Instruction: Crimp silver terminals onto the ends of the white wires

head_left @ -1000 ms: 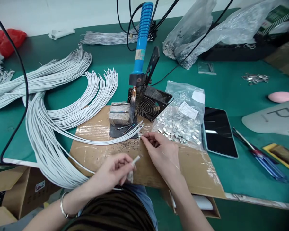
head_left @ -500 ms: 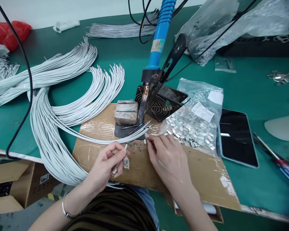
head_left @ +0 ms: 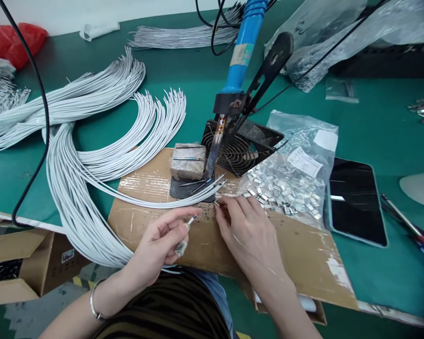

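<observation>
My left hand (head_left: 166,235) is closed on a white cable (head_left: 191,220), its thumb pressing while the index finger stretches forward. Small coloured wire ends stick out of the cable's tip. A whitish wrapping covers part of the fingers. To the right, my right hand (head_left: 247,226) rests low over the cardboard (head_left: 297,259), fingertips pinched at a small metal connector (head_left: 217,203), mostly hidden. Just beyond the hands, several white cable ends (head_left: 201,193) lie in front of a soldering iron (head_left: 217,141), held tip down in a stand.
A bag of metal connectors (head_left: 286,183) lies right, beside a phone (head_left: 356,202). A black fan (head_left: 240,150) sits behind the iron, a block (head_left: 188,161) to its left. White cable bundles (head_left: 81,202) cover the left side. A black cord (head_left: 44,108) hangs there.
My left hand has turned the cable so its tip points right, and its index finger has straightened. My right fingers have closed at the connector beside them. The view has shifted slightly.
</observation>
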